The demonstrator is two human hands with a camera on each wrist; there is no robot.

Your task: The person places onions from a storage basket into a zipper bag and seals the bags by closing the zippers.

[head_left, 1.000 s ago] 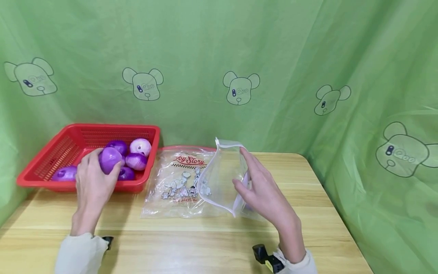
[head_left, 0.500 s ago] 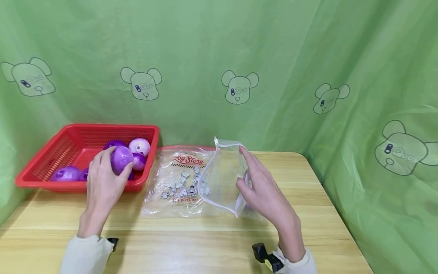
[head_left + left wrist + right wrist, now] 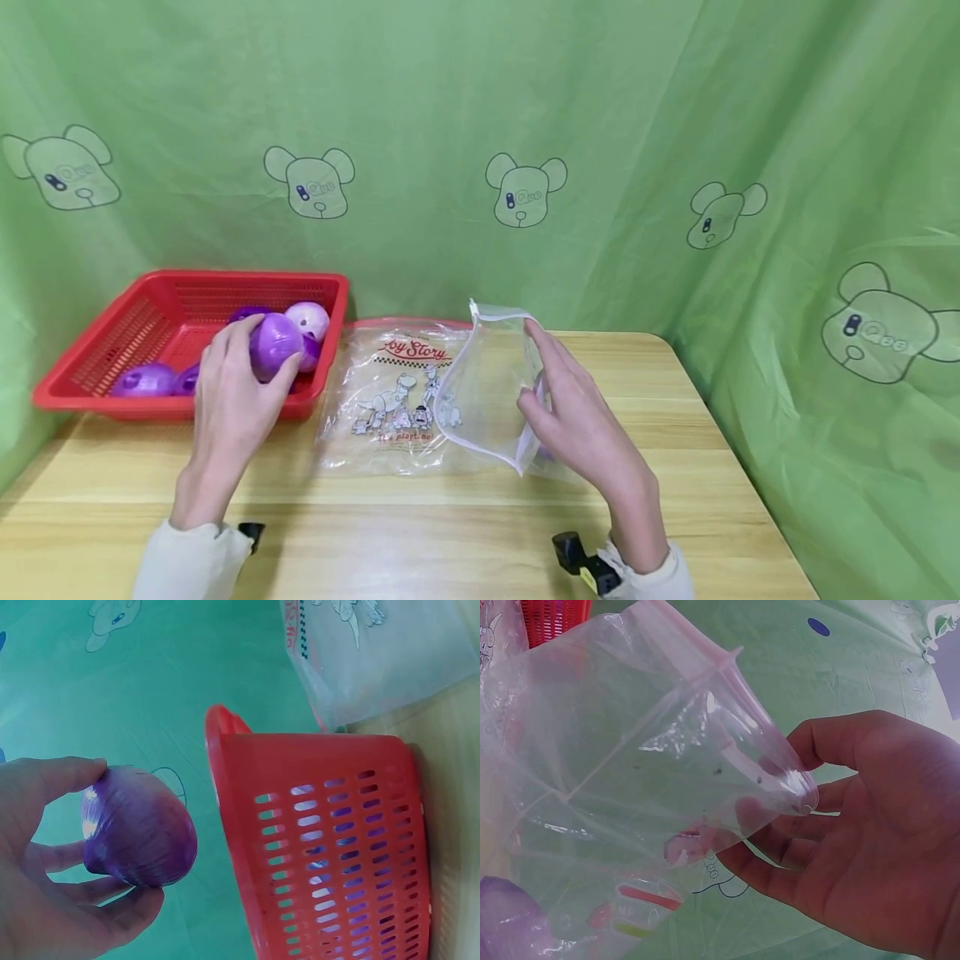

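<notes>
My left hand (image 3: 236, 396) holds a purple onion (image 3: 272, 346) above the right part of the red basket (image 3: 82, 375). In the left wrist view, thumb and fingertips are round the onion (image 3: 142, 829), beside the basket's slotted wall (image 3: 315, 769). My right hand (image 3: 588, 421) grips the far-right rim of a clear zip bag (image 3: 487, 392) whose mouth gapes toward the left. The right wrist view has the thumb at the bag's edge and fingers behind the film (image 3: 630, 750). Something purple (image 3: 510, 922) shows through the bag low on the left.
Several more onions (image 3: 146, 380) lie in the basket, one of them pale (image 3: 307, 321). A clear printed bag (image 3: 397, 400) with a red top edge lies flat between basket and open bag. The wooden table (image 3: 420, 542) is bordered by a green curtain (image 3: 420, 100).
My left hand has moved right and slightly up with the onion, over the basket's right side. The right hand and the zip bag have barely moved.
</notes>
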